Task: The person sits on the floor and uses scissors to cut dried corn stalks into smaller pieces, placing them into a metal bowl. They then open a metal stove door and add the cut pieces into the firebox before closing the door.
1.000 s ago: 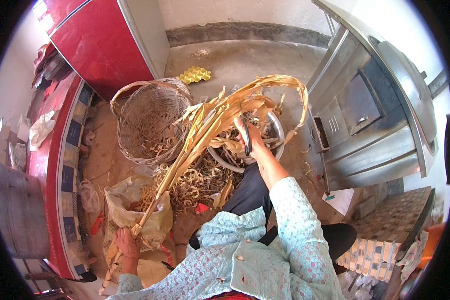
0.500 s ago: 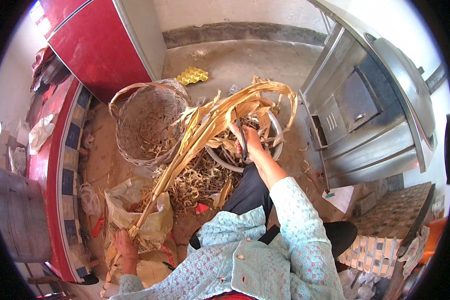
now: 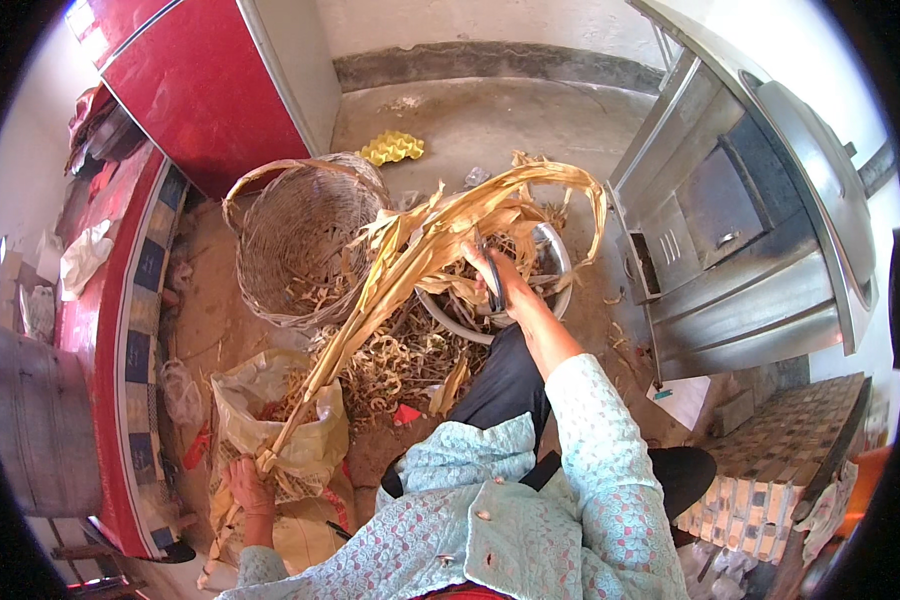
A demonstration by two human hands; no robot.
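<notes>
At the lower left of the frame, the fingers of the left hand (image 3: 250,484) are closed around the lower part of a dry stalk bundle (image 3: 342,345). Near the centre, the fingers of the right hand (image 3: 502,285) are wrapped about a dark-handled cutting tool (image 3: 493,284), apparently scissors; whether the blades are parted, or the leaves are touched, cannot be told. From the left hand the bundle is extended diagonally to the upper centre, where its leafy end is arched over a metal basin (image 3: 567,292) filled with dry scraps. The bundle is judged to be light, with fairly stiff stems and brittle, papery leaves that may tear or shed if squeezed. A firm hold is best taken on the bare stems, as at the left hand; the loose blades of leaf are likely to slip or split. Beneath the bundle, a pale bag (image 3: 320,455) is set at the lower left, and a litter of dry scraps (image 3: 380,375) is spread at mid-frame. Farther out, a wicker basket (image 3: 305,215) is placed left of the basin, and a metal stove (image 3: 660,225) is positioned at the right.
</notes>
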